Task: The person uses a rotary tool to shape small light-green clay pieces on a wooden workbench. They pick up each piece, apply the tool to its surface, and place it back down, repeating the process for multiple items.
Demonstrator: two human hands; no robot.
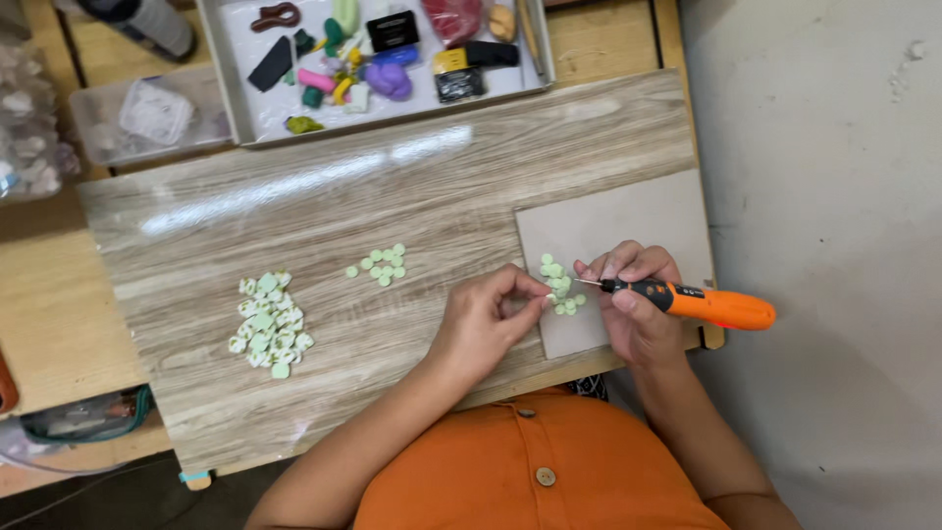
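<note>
My right hand (636,304) grips an orange and black hand drill (702,302), its thin bit pointing left at a cluster of small pale green clay pieces (559,285) on a beige tile (628,226). My left hand (486,319) pinches one of those green pieces at the tile's left edge, right by the bit tip. A bigger pile of green and white clay pieces (267,324) lies to the left on the wood-grain board (343,196). A small group of round green pieces (381,265) sits in the board's middle.
A white tray (250,108) at the back holds several coloured clay lumps and tools. A clear plastic box (147,118) stands left of it. The grey floor (834,196) lies to the right of the wooden table.
</note>
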